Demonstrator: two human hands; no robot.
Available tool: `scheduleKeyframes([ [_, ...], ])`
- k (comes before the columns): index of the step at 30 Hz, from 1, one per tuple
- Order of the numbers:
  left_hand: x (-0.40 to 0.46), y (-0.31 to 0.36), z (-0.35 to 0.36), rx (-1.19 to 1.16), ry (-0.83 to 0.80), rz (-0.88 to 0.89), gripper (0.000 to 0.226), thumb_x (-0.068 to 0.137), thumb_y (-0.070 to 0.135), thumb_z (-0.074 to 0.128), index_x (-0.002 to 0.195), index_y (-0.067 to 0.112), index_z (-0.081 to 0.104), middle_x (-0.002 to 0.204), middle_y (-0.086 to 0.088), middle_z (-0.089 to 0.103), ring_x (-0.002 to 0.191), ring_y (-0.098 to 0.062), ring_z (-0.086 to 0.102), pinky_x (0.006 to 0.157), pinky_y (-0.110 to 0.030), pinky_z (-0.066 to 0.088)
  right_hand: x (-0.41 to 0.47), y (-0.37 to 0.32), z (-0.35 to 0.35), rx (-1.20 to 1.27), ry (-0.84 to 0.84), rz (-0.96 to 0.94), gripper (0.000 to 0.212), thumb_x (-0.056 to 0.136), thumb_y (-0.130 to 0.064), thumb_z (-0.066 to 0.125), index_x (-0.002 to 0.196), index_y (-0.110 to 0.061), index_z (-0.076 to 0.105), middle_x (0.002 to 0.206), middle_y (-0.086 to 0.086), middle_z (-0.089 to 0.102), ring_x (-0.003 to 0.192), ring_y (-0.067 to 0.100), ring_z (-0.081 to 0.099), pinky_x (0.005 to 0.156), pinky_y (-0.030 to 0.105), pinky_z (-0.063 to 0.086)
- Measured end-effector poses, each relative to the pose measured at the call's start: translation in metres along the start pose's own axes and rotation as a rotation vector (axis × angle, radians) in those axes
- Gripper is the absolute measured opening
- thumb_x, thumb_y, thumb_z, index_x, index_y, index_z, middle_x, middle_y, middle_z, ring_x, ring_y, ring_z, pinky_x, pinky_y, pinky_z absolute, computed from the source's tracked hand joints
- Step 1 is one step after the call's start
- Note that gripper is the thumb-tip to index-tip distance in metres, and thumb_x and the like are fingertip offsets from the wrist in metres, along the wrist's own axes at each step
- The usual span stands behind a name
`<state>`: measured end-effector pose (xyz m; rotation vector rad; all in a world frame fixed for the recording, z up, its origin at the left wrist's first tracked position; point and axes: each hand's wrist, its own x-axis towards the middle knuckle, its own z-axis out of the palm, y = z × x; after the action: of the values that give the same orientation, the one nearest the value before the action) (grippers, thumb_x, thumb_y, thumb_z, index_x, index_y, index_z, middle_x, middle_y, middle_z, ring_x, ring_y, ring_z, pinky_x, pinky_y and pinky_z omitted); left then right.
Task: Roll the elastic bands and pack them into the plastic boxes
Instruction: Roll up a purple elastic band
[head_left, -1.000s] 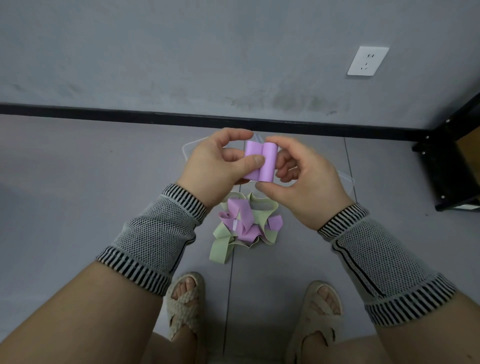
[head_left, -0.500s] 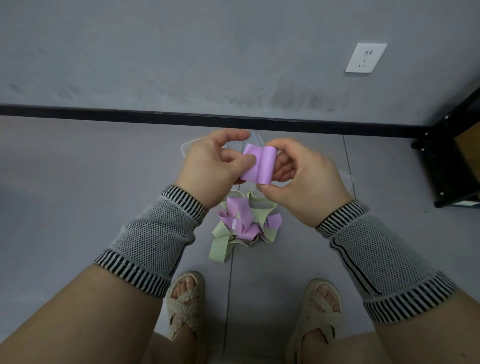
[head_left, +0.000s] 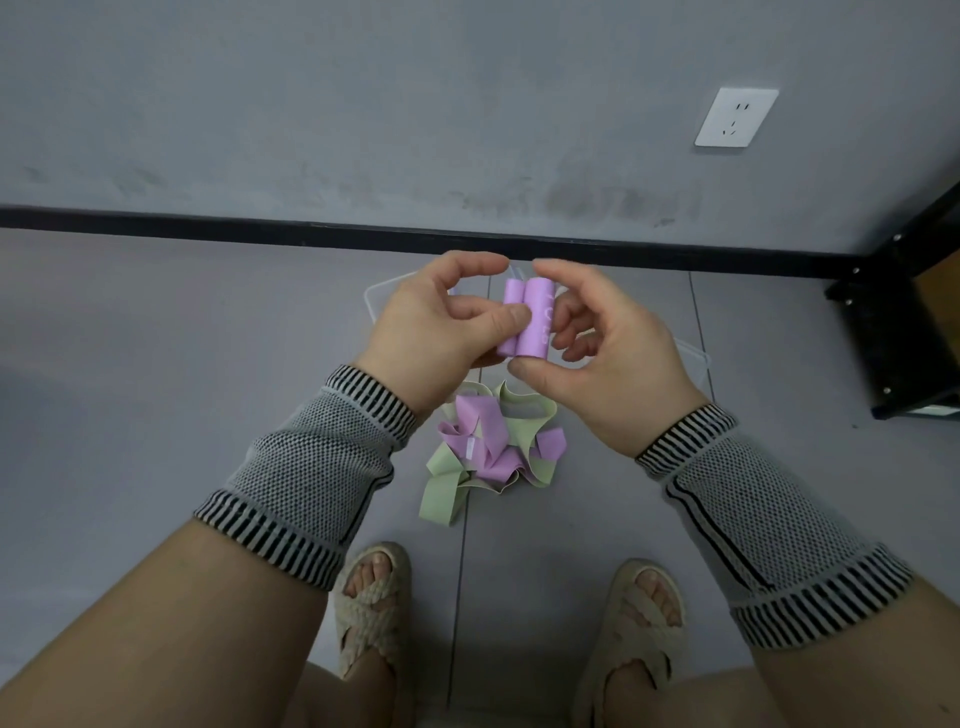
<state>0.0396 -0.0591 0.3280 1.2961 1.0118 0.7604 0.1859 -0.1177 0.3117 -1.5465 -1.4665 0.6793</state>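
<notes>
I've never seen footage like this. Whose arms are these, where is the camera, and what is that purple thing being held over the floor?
There is no machine here: a person wears a wide-angle camera on the head, so you look down along their own arms. The left hand and the right hand together hold a purple elastic band, rolled in from both ends into two side-by-side rolls. Both wrists wear grey knitted sleeves. On the grey floor below lies a loose pile of purple and green bands, not yet rolled. Behind the hands, the edges of clear plastic boxes peek out. At the bottom you see the person's sandalled feet, and a wall socket sits at upper right.
</notes>
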Motion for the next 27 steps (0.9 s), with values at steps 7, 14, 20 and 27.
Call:
scheduleKeyframes([
  [7,-0.001,-0.001,0.001,0.052,-0.025,0.013,0.032,0.08,0.007,0.07,0.106,0.021,0.057,0.075,-0.011,0.071,0.074,-0.025,0.066,0.082,-0.047,0.056,-0.001,-0.002,0.001,0.028,-0.012,0.015,0.05,0.068,-0.021,0.08,0.108,-0.037,0.054,0.081,-0.006,0.062,0.072,0.011,0.059,0.072,0.027,0.054],
  [14,0.002,-0.001,-0.002,0.069,0.033,0.015,0.024,0.086,0.003,0.062,0.099,0.022,0.06,0.068,-0.007,0.07,0.074,-0.026,0.066,0.081,-0.047,0.056,0.0,-0.002,-0.002,0.059,-0.02,0.025,0.055,0.067,-0.01,0.082,0.103,-0.04,0.053,0.081,-0.003,0.062,0.074,0.016,0.061,0.074,0.032,0.055],
  [20,0.0,-0.003,0.002,0.11,0.053,0.063,0.024,0.085,0.003,0.063,0.096,0.025,0.061,0.068,-0.005,0.071,0.078,-0.034,0.067,0.081,-0.048,0.056,-0.001,-0.001,-0.005,-0.046,-0.017,-0.012,0.047,0.069,-0.011,0.079,0.106,-0.031,0.058,0.08,-0.001,0.063,0.072,0.017,0.061,0.072,0.034,0.055],
  [27,-0.002,-0.006,0.01,0.181,0.028,0.105,0.025,0.079,0.013,0.072,0.097,0.026,0.06,0.061,0.008,0.07,0.058,-0.004,0.064,0.068,-0.026,0.053,0.0,0.002,0.0,-0.164,0.003,-0.063,0.047,0.072,-0.012,0.074,0.115,-0.025,0.06,0.082,-0.015,0.052,0.071,0.006,0.052,0.068,0.016,0.047],
])
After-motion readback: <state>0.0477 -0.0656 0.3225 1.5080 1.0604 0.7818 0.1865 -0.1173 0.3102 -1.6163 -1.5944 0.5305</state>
